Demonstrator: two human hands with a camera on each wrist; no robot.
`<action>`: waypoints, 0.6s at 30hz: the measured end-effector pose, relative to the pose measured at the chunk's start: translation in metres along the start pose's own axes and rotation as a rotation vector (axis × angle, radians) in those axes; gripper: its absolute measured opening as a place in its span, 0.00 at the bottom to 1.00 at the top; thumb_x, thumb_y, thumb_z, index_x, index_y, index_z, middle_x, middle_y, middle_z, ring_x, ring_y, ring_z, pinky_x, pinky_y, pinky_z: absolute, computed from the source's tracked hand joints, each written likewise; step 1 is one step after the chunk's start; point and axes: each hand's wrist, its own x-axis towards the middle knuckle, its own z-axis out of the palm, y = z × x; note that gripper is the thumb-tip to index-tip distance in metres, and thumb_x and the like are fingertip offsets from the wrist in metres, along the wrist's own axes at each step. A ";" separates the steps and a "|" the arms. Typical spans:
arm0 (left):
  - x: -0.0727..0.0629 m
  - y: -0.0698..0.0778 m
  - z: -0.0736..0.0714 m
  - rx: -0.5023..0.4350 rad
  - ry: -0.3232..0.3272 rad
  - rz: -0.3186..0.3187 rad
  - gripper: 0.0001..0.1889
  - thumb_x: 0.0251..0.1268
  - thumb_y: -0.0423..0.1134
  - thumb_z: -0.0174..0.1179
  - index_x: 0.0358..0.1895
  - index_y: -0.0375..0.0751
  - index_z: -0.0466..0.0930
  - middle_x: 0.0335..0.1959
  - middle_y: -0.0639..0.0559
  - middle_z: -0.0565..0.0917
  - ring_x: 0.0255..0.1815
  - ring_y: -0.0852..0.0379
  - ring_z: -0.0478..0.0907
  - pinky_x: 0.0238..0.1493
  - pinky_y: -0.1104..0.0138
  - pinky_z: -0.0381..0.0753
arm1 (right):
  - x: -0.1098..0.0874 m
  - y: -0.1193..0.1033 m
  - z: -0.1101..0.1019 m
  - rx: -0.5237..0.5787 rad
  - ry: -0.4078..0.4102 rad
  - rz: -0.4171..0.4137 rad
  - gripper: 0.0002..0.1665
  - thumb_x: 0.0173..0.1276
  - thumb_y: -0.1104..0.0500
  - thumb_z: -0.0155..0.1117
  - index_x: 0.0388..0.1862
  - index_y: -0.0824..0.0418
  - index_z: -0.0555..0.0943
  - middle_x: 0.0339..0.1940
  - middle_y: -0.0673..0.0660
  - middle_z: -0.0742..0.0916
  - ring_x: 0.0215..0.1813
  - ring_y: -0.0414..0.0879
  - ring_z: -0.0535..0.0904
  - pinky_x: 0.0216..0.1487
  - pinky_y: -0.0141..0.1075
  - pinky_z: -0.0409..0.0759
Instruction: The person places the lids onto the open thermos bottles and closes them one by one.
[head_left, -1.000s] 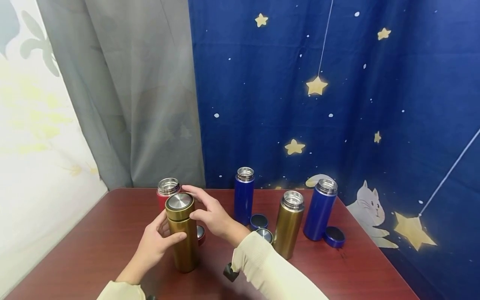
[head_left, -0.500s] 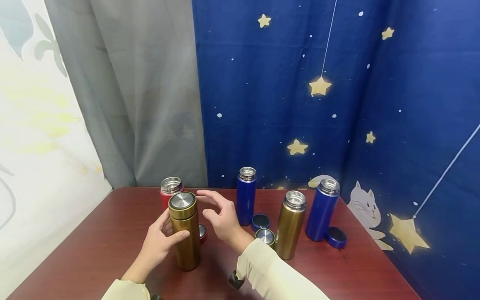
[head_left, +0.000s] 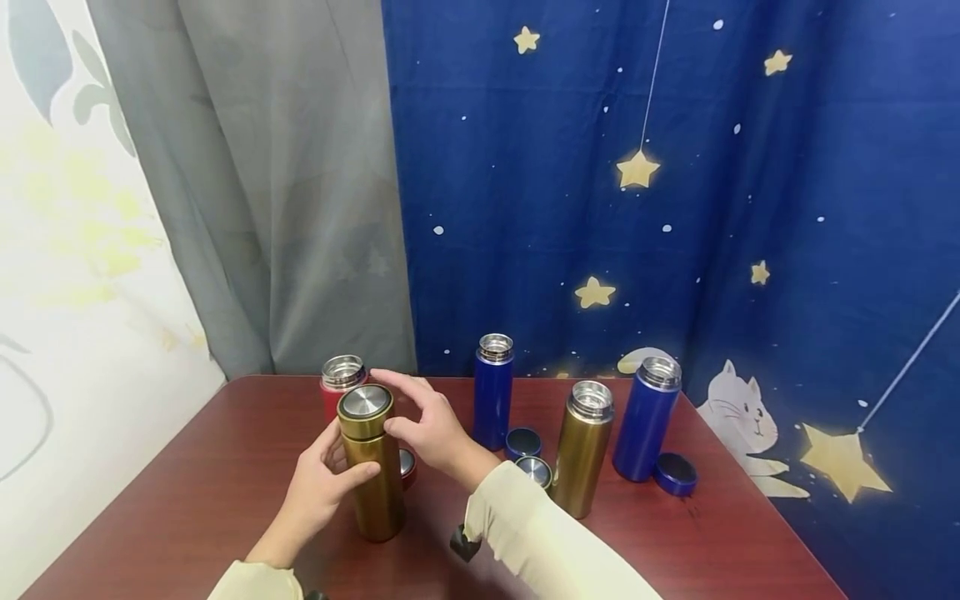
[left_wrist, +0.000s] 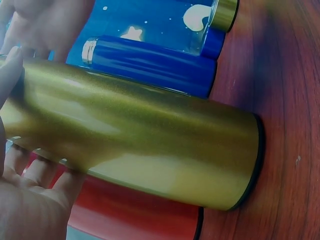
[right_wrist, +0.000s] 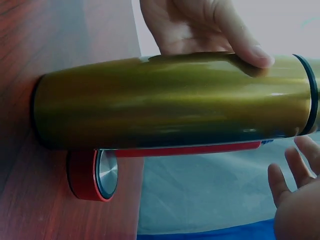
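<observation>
In the head view a gold thermos (head_left: 378,492) with its gold lid (head_left: 366,408) on top stands upright on the table. My left hand (head_left: 318,492) grips its body, the thumb across the near side. My right hand (head_left: 429,423) holds the lid, thumb on its near right side and index finger reaching behind it. The right wrist view shows several other fingers (right_wrist: 300,170) of this hand apart from the body. Close behind stands an open red thermos (head_left: 344,383), partly hidden. Its red lid (right_wrist: 92,175) lies beside the gold thermos's base.
To the right, a blue thermos (head_left: 492,400), another gold thermos (head_left: 582,458) and a second blue thermos (head_left: 647,425) stand uncapped. Near them lie a blue lid (head_left: 522,442), a gold-rimmed lid (head_left: 533,471) and another blue lid (head_left: 676,473). Curtains hang behind the table (head_left: 187,492).
My right hand was at the lid, drew away to the right half a second ago, and is back around it now. The left hand keeps its grip on the gold thermos.
</observation>
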 end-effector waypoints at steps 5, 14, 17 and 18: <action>0.002 -0.001 0.001 0.007 -0.004 -0.002 0.40 0.54 0.22 0.67 0.72 0.33 0.60 0.53 0.57 0.81 0.49 0.61 0.81 0.48 0.71 0.80 | 0.001 0.003 -0.004 -0.071 -0.056 0.007 0.30 0.61 0.57 0.61 0.65 0.51 0.77 0.61 0.46 0.81 0.61 0.38 0.71 0.63 0.39 0.69; 0.002 -0.006 0.003 -0.021 0.019 0.029 0.42 0.53 0.20 0.66 0.73 0.34 0.59 0.56 0.55 0.80 0.53 0.62 0.79 0.49 0.71 0.79 | -0.003 0.010 -0.001 -0.488 0.033 -0.325 0.29 0.64 0.51 0.67 0.63 0.54 0.77 0.55 0.48 0.84 0.55 0.40 0.75 0.61 0.29 0.67; 0.000 -0.009 0.003 -0.011 0.030 0.033 0.42 0.53 0.20 0.67 0.73 0.34 0.60 0.57 0.58 0.80 0.55 0.63 0.78 0.50 0.72 0.79 | -0.003 0.011 0.002 -0.562 0.072 -0.385 0.29 0.63 0.49 0.68 0.62 0.54 0.78 0.52 0.48 0.85 0.54 0.40 0.75 0.62 0.27 0.66; 0.000 -0.009 0.002 -0.008 0.033 0.031 0.42 0.53 0.20 0.67 0.73 0.35 0.60 0.57 0.59 0.80 0.55 0.63 0.78 0.50 0.72 0.78 | -0.003 0.012 0.002 -0.573 0.083 -0.393 0.29 0.63 0.48 0.69 0.62 0.54 0.78 0.51 0.48 0.85 0.53 0.40 0.75 0.61 0.26 0.66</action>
